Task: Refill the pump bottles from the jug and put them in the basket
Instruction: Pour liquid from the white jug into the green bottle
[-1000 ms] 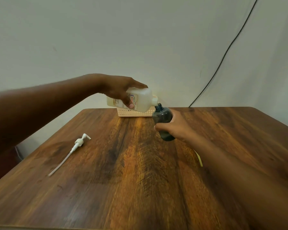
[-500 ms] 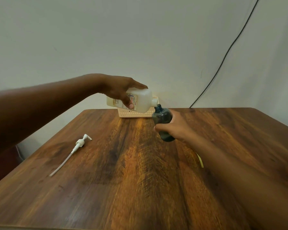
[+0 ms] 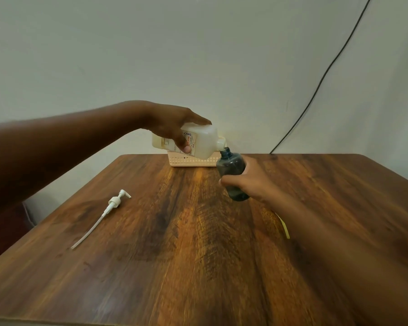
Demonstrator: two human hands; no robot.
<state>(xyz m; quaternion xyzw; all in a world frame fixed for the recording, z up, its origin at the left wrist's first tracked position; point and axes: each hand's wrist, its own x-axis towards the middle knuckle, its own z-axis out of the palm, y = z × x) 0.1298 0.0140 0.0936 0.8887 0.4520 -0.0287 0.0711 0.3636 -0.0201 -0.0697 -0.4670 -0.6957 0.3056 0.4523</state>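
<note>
Left hand (image 3: 174, 128) wrapped over the body of the white jug (image 3: 196, 143), thumb across its label, fingers along the top. Jug tipped nearly on its side, spout toward the right and touching the open neck of the dark bottle (image 3: 232, 175).

Right hand (image 3: 250, 182) closed around the lower half of the bottle, holding it off the bench (image 3: 198, 243) with its neck leaning left toward the jug. Bottle is smoky and translucent; liquid level inside cannot be read, and no stream is visible at the spout, possibly hidden by the join.

Pale basket (image 3: 191, 161) stands at the far edge of the bench, right behind and below the jug, partly covered by it. Contents not visible.

White pump head with its long dip tube (image 3: 104, 215) lies flat on the left part of the bench, well apart from both hands.

Thin yellow strip (image 3: 285, 228) shows just beside the right forearm. Black cable (image 3: 316, 90) runs down the wall at right.
</note>
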